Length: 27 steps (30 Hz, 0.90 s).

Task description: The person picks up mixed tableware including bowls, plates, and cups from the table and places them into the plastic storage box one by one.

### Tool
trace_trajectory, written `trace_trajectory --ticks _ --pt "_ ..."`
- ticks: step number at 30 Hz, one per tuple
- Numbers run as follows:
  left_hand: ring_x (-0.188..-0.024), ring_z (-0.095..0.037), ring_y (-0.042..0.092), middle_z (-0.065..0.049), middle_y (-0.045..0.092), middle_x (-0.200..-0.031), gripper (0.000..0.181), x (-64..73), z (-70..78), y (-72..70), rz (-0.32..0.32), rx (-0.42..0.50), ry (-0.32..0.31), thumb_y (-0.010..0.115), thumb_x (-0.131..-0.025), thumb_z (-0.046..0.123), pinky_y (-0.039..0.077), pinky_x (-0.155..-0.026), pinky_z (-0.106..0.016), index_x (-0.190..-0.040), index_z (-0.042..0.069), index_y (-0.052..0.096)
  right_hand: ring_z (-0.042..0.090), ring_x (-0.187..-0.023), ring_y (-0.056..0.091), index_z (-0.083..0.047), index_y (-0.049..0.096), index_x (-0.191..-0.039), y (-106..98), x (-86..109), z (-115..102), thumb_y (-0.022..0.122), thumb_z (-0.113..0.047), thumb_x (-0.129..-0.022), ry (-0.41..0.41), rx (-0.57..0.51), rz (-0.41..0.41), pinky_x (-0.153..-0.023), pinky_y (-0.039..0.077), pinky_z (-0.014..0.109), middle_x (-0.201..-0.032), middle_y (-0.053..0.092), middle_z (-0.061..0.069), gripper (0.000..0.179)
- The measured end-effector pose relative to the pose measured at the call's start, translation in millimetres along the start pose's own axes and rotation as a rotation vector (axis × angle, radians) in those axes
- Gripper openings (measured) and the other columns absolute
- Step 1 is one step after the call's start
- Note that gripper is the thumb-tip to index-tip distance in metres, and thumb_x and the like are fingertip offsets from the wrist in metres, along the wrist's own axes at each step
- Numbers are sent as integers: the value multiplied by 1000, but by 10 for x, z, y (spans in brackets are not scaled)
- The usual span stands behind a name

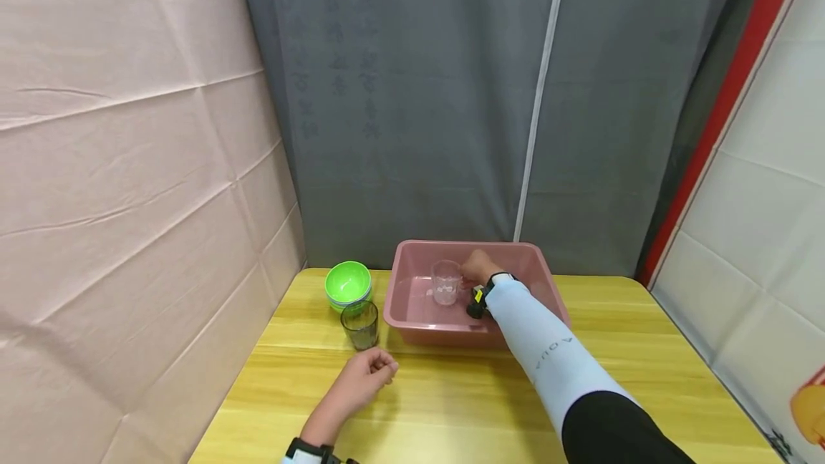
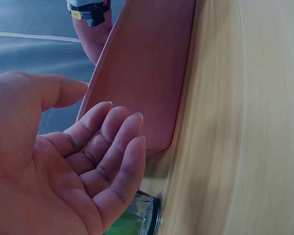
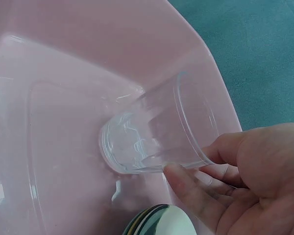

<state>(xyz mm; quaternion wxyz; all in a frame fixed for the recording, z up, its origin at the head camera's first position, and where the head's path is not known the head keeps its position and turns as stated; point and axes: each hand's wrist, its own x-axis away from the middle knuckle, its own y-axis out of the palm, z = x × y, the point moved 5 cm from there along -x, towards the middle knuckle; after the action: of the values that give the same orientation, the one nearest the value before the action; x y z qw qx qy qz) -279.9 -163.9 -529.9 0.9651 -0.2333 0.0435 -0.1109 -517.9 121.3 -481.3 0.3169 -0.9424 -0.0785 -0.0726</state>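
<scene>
My right hand (image 1: 480, 268) reaches into a pink plastic basin (image 1: 413, 325). It pinches a clear drinking glass (image 3: 154, 128) by the rim, thumb on one side and fingers on the other. The glass's base is close over the basin floor. My left hand (image 1: 366, 378) hovers above the table in front of the basin, holding nothing, its fingers loosely curled. Just beyond it stands a dark-tinted glass (image 1: 361, 328), partly cut off in the left wrist view.
Green and pale bowls (image 1: 348, 282) are stacked behind the tinted glass, left of the basin. A white rounded thing (image 3: 175, 223) with dark stripes shows at the right wrist view's bottom edge. A grey curtain (image 1: 412, 106) hangs behind the wooden table (image 1: 451, 407).
</scene>
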Motion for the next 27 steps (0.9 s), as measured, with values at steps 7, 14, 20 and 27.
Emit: trace_trajectory --ticks 7,14,20,27 --pt "-86 -21 66 -3 70 -92 13 14 24 13 -4 3 -1 73 -107 21 54 -66 -28 -107 8 72 39 -88 81 8 79 -103 91 -95 62 71 -9 -106 42 8 -2 -89 67 48 -81 67 15 18" --pt "-84 -20 66 -1 69 -90 14 18 22 -12 7 -28 -14 72 -108 24 54 -65 -28 -106 10 72 42 -92 79 9 79 -109 66 38 0 71 -12 -106 41 -35 -6 -92 66 49 -91 69 19 22" --pt "-82 -18 65 -1 70 -90 15 8 33 -49 1 -32 -20 72 -108 26 53 -64 -28 -106 11 72 47 -104 78 10 76 -119 -9 268 -102 70 -24 -107 -6 -54 -50 -100 63 53 -104 68 24 37" --pt "-85 -20 66 -2 70 -92 14 -1 51 -77 -8 -33 -11 72 -108 23 54 -66 -29 -107 9 73 46 -103 76 3 77 -104 -269 616 -199 73 -31 -103 -107 2 -74 -95 65 54 -99 70 15 35"
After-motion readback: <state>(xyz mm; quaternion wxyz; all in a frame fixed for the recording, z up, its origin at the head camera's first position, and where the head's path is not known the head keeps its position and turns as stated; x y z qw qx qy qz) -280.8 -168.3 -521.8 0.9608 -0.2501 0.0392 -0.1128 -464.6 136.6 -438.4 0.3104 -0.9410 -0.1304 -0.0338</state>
